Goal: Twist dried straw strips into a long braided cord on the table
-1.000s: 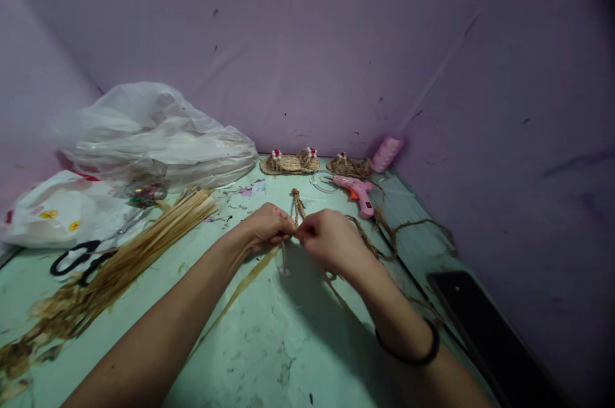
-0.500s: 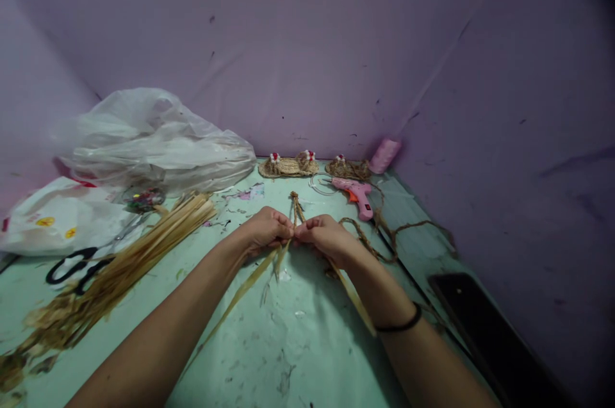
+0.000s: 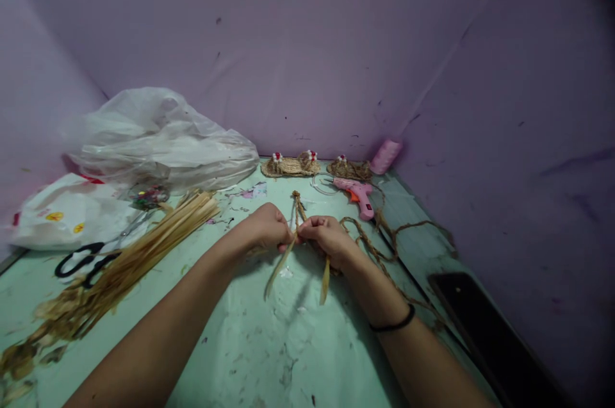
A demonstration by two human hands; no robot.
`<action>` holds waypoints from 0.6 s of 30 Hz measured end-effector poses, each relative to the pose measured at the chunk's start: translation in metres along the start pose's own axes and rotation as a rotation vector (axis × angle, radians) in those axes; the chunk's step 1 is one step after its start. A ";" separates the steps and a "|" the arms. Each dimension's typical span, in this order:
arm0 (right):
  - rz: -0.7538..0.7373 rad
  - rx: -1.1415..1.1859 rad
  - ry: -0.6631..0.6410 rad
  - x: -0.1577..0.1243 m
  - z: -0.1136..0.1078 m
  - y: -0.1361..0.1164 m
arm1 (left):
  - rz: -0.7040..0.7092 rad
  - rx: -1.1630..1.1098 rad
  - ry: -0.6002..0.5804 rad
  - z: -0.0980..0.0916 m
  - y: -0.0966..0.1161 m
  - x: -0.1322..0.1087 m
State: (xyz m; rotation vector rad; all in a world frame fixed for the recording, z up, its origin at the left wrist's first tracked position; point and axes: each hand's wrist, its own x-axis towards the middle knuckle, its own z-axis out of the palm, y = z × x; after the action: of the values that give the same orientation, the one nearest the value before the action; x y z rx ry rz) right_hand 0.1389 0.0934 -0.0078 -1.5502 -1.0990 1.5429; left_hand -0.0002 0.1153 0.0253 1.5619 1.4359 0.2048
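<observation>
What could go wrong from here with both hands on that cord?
The held cord might loosen if the left hand or right hand eases its pinch, since a pale strip hangs loose just below them. The looped cord on the right could also snag, as it lies close to the black cable.

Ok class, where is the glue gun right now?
In the head view, the glue gun lies right of centre on the table, beyond the right hand, near the spool.
</observation>
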 end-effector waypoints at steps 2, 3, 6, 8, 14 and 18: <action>-0.005 0.044 0.000 -0.001 -0.001 0.001 | 0.014 0.043 0.016 0.008 0.004 -0.004; -0.003 0.056 0.004 -0.001 -0.001 0.001 | 0.014 0.051 0.024 0.012 0.006 -0.006; 0.012 0.075 -0.002 -0.001 -0.004 -0.001 | 0.013 0.094 0.088 0.018 0.010 -0.010; -0.001 0.064 -0.004 -0.001 -0.006 -0.002 | 0.022 0.133 0.131 0.014 0.010 -0.011; -0.017 0.008 0.006 0.001 -0.005 -0.005 | 0.008 -0.016 0.024 0.005 0.005 -0.006; 0.055 0.121 -0.017 0.002 -0.003 -0.001 | 0.037 0.109 0.142 0.034 0.005 -0.009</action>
State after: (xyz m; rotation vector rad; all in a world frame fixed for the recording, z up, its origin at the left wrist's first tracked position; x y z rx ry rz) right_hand 0.1416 0.0958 -0.0071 -1.4992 -0.9611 1.6310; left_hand 0.0239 0.0907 0.0155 1.6922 1.5510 0.2681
